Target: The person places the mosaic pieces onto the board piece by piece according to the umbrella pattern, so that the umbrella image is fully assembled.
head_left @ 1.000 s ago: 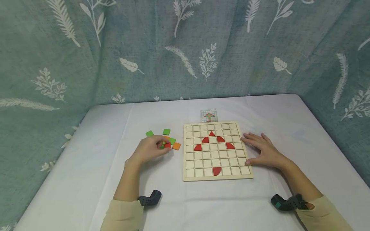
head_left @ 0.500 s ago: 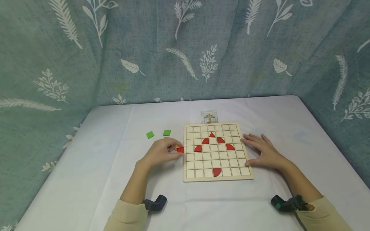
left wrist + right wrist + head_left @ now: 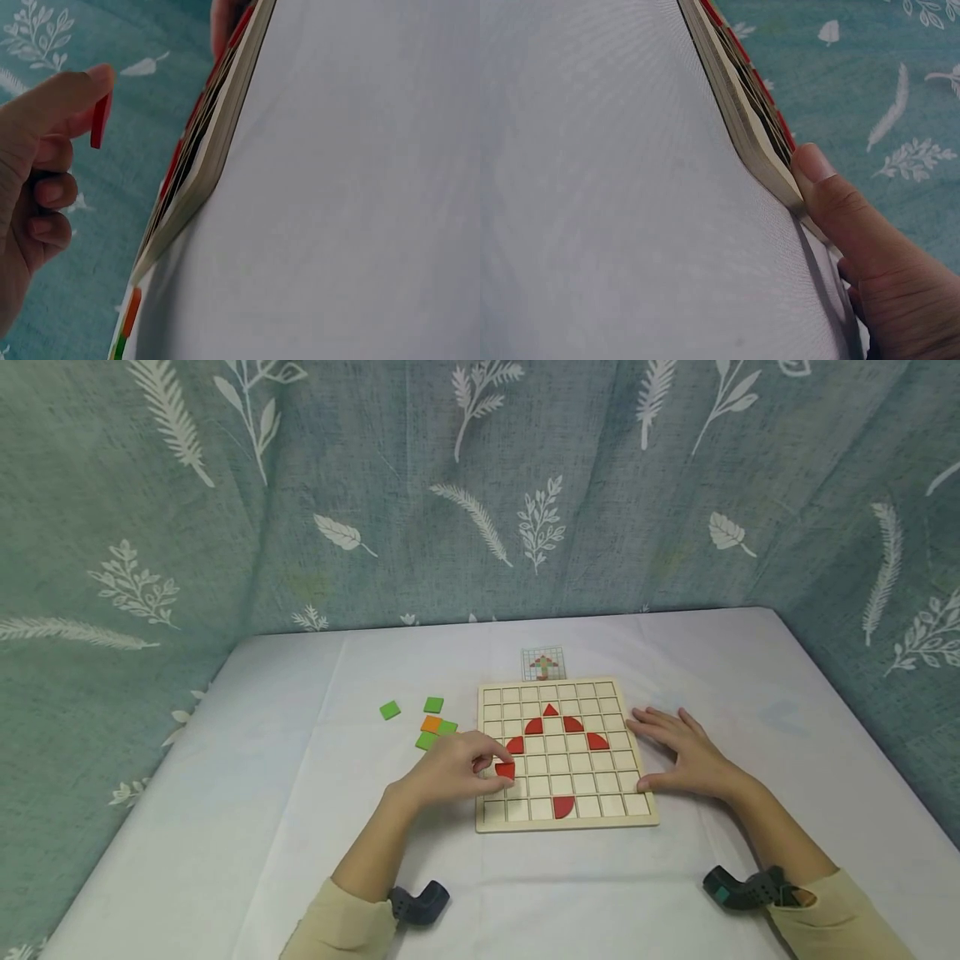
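In the head view a pale wooden grid board (image 3: 567, 828) lies flat on the white cloth. Set in its cells are a red triangle tile (image 3: 550, 711) and several red quarter-round tiles, one (image 3: 563, 807) of them in the bottom row. My left hand (image 3: 453, 768) pinches another red tile (image 3: 505, 771) between thumb and finger, over the board's left columns. The left wrist view shows this tile (image 3: 98, 124) edge-on, raised off the board. My right hand (image 3: 684, 756) rests at the board's right edge, fingers spread; in the right wrist view its thumb (image 3: 817, 169) touches the rim.
Left of the board lie loose square tiles: several green ones, such as the far-left green tile (image 3: 389, 710), and an orange tile (image 3: 431, 724). My left hand may cover others. A small pattern card (image 3: 543, 664) lies behind the board. Leaf-print curtain (image 3: 420, 568) surrounds the table.
My left hand has carried the red tile rightward from the loose pile to above the board's left side. The right hand stays at the board's edge.
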`<control>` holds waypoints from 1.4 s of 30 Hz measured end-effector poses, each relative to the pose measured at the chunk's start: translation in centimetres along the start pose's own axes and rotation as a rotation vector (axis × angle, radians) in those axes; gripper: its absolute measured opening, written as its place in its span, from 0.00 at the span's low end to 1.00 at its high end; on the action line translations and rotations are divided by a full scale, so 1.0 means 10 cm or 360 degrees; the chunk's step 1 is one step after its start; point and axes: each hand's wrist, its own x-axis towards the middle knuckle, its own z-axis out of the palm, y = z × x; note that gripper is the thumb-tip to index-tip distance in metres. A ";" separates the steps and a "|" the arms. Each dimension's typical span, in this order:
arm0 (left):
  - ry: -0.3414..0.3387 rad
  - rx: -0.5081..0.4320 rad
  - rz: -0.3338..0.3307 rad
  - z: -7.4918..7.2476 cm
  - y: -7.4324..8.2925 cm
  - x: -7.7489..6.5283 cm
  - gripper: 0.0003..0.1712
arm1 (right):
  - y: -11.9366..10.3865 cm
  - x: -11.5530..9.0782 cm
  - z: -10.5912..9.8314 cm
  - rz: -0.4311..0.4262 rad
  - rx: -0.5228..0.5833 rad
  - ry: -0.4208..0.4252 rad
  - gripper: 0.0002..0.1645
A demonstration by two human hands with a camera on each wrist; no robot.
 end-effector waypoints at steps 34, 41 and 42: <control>-0.0131 0.0326 0.0104 0.46 0.29 0.10 0.14 | 0.02 0.00 0.00 -0.0005 -0.0003 0.0004 0.54; -0.0068 0.0278 0.0112 0.45 0.23 0.09 0.13 | 0.01 0.01 0.00 0.0016 -0.0003 -0.0006 0.55; -0.0062 0.0266 0.0097 0.44 0.22 0.09 0.14 | 0.01 0.01 0.00 0.0018 -0.0004 -0.0007 0.55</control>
